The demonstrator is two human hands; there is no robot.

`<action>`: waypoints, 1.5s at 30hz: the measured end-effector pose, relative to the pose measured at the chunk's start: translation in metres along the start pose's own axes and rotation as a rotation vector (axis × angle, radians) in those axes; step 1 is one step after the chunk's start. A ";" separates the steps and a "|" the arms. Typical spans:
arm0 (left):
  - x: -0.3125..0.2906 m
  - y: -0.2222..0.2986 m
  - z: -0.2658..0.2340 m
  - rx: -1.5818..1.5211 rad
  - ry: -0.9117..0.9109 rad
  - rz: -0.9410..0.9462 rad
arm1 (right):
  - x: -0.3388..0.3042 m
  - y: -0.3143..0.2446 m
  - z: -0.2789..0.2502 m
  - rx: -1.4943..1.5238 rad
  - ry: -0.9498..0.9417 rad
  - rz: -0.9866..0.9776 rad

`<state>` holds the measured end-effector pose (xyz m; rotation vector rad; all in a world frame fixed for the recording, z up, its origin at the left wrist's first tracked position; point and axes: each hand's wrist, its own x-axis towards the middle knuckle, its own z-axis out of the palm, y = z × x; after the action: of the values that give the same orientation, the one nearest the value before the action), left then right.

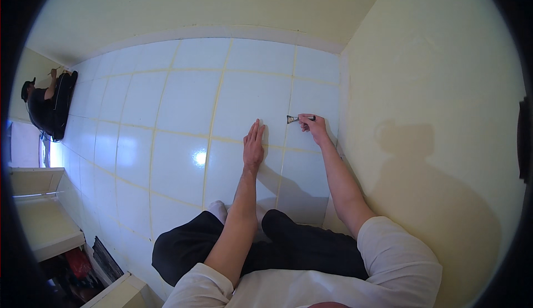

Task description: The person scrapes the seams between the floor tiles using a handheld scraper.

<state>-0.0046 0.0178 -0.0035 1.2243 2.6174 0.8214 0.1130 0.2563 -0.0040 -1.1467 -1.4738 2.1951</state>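
Note:
My right hand grips a small putty knife by its dark handle. The knife's flared blade points left and lies at a yellowish grout line between white floor tiles; whether it presses into the line is too small to tell. To the left of the knife, my left hand rests palm down on the tiles with its fingers stretched out, holding nothing. Its fingertips point away from me, just past a crosswise grout line.
A cream wall rises close on my right, with another wall along the far side. At the far left a person in dark clothes is low by the wall, one hand raised. Cabinets with a red item stand at the lower left.

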 end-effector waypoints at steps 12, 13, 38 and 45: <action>0.002 0.001 -0.003 -0.149 0.027 0.027 | -0.001 -0.002 0.001 0.031 -0.012 -0.017; 0.002 0.001 -0.003 -0.099 0.053 0.061 | -0.001 -0.001 0.001 0.029 -0.005 -0.016; -0.001 -0.007 0.005 -0.087 0.071 0.107 | 0.000 0.005 0.001 0.040 -0.007 -0.019; 0.004 -0.003 0.002 -0.104 0.060 0.092 | 0.001 -0.003 -0.002 0.010 -0.066 -0.011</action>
<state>-0.0082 0.0203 -0.0064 1.3202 2.5437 1.0126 0.1134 0.2599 -0.0019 -1.0696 -1.4894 2.2513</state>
